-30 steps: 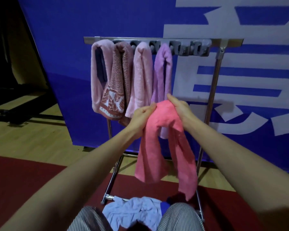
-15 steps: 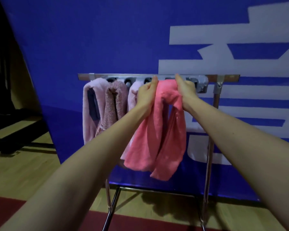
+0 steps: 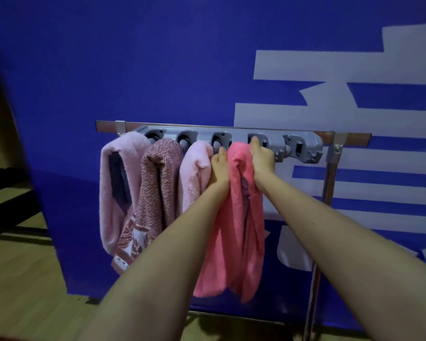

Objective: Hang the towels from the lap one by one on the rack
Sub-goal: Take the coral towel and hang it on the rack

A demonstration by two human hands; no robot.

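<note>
I hold a coral-pink towel (image 3: 234,232) up against the grey clip strip (image 3: 298,146) of the metal rack (image 3: 330,173). My left hand (image 3: 219,168) grips its left side and my right hand (image 3: 262,161) grips its right side, fingers reaching the strip. The towel's top is bunched at the strip, and two folds hang down between my forearms. Three towels hang to the left: a pale pink towel (image 3: 113,193), a rust-patterned towel (image 3: 155,193) and a light pink towel (image 3: 194,173). The purple towel and my lap are hidden.
A blue banner with white characters (image 3: 330,82) stands right behind the rack. The rightmost clip on the strip has no towel. Wooden floor (image 3: 22,279) lies below, with a dark frame at the far left.
Both hands have lifted the coral-pink towel from chest height up to the clip strip. The view has tilted up and moved closer, so the lap has left the frame.
</note>
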